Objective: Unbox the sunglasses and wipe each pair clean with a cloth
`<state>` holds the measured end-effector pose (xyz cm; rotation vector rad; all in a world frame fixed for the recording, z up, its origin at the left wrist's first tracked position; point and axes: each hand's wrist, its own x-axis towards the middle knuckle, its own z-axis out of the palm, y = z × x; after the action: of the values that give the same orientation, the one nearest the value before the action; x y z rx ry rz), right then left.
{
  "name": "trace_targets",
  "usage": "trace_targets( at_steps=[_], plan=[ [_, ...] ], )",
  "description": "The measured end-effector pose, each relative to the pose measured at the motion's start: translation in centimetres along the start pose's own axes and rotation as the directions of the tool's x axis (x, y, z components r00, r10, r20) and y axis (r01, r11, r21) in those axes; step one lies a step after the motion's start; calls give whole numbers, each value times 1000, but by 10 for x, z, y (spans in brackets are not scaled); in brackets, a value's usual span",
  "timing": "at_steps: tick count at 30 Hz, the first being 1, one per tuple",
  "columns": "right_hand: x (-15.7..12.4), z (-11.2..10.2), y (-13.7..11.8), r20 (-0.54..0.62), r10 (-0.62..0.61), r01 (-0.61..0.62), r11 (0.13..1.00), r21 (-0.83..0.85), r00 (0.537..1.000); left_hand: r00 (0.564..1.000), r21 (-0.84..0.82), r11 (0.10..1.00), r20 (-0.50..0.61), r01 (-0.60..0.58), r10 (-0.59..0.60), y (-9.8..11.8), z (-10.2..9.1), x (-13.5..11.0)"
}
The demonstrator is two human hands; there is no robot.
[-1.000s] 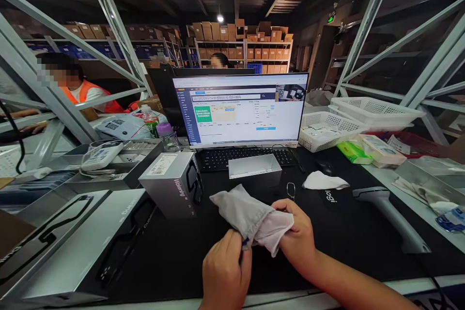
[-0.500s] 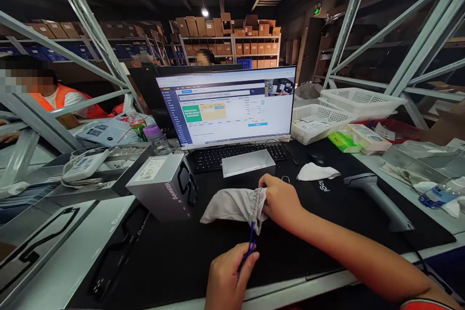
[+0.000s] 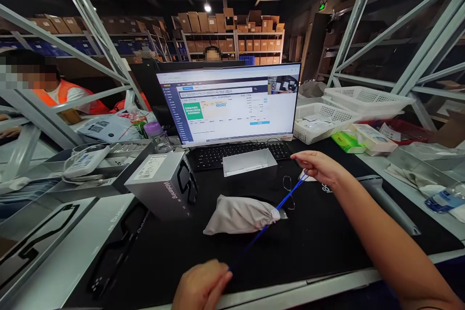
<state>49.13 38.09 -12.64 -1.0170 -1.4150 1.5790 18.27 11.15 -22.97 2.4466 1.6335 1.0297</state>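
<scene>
A grey cloth drawstring pouch (image 3: 238,215) lies on the black desk mat (image 3: 312,252), its mouth gathered tight at the right end. Blue cords (image 3: 288,196) stretch out from the mouth in two directions. Near the front edge, my left hand (image 3: 203,283) is closed on one cord end. Up and to the right, my right hand (image 3: 316,164) pinches the other cord between its fingertips. A thin pair of glasses (image 3: 288,189) lies just right of the pouch mouth, partly behind the cord. Behind the pouch stands an open white box (image 3: 250,163).
Left of the pouch is a grey printed carton (image 3: 156,184), with long flat boxes (image 3: 72,256) nearer me. A monitor (image 3: 232,106) and keyboard (image 3: 207,156) stand behind. To the right are a barcode scanner (image 3: 392,206) and white baskets (image 3: 323,121). A person in an orange vest (image 3: 61,94) sits at far left.
My right hand has left the pouch mouth and moved up and right, pulling a blue cord. My left hand has moved left and down with the other cord. The mouth has drawn tight.
</scene>
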Motion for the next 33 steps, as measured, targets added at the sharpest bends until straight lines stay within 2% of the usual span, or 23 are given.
trace_targets(
  at_steps=[2,4,6,8,11,13,14,15,16,17,18,19,20,21,22,23,24,25,26,28,30,31,33],
  plan=[
    [-2,-3,-3,-47,-43,46,997,70,998,983,85,985,-125,147,-136,-8,-5,7],
    [-2,-4,-9,-97,-96,109,986,128,991,944,89,960,-223,267,-242,-16,-10,19],
    [1,-1,-17,-145,-154,178,969,170,977,916,-29,939,-216,342,-339,-24,-12,35],
    [5,7,-24,-184,-214,248,950,188,959,896,-176,901,-143,395,-421,-29,-11,52],
    [7,34,-30,-207,-301,339,923,182,931,874,-291,863,-138,414,-466,-31,-9,74],
    [4,60,-30,-90,-388,395,915,76,917,870,-313,864,-177,394,-461,-27,-9,85],
    [0,75,-27,60,-435,438,898,-48,899,871,-316,869,-193,380,-451,-24,-10,89],
    [-4,90,-23,242,-450,497,847,-189,860,876,-316,875,-201,366,-439,-20,-11,93],
    [-9,106,-18,419,-418,563,759,-327,806,883,-317,882,-203,349,-422,-16,-12,97],
    [-14,121,-11,549,-354,623,645,-444,757,892,-320,888,-202,330,-404,-12,-12,100],
    [-18,134,-5,617,-294,661,530,-531,730,901,-322,895,-201,310,-384,-8,-12,102],
    [-20,145,1,645,-250,680,427,-596,722,908,-324,900,-202,292,-367,-5,-11,104],
    [-21,153,6,644,-238,683,353,-640,727,910,-325,904,-211,279,-357,-3,-9,105],
    [-19,157,9,629,-257,679,320,-661,733,903,-332,903,-237,272,-359,-1,-6,104],
    [-16,157,9,599,-298,669,329,-666,743,887,-326,905,-279,274,-369,-2,-3,102],
    [-11,153,7,548,-351,650,379,-659,759,867,-297,912,-329,282,-375,-3,0,99],
    [-5,145,3,473,-403,621,463,-633,783,863,-245,928,-359,282,-357,-5,4,95],
    [1,135,-2,379,-444,582,566,-583,812,884,-173,948,-348,265,-311,-7,7,91],
    [7,124,-9,265,-469,535,672,-512,843,924,-87,970,-293,229,-245,-9,9,86],
    [13,104,-20,30,-490,475,825,-306,871,988,71,990,-104,122,-114,-12,13,80],
    [11,94,-25,-111,-513,497,855,-148,851,998,164,985,16,53,-56,-12,16,77],
    [6,93,-25,-135,-535,521,844,-125,834,998,201,979,32,38,-45,-11,16,76],
    [-7,99,-20,-93,-579,562,812,-158,810,998,227,974,55,-5,-7,-7,18,76]
  ],
)
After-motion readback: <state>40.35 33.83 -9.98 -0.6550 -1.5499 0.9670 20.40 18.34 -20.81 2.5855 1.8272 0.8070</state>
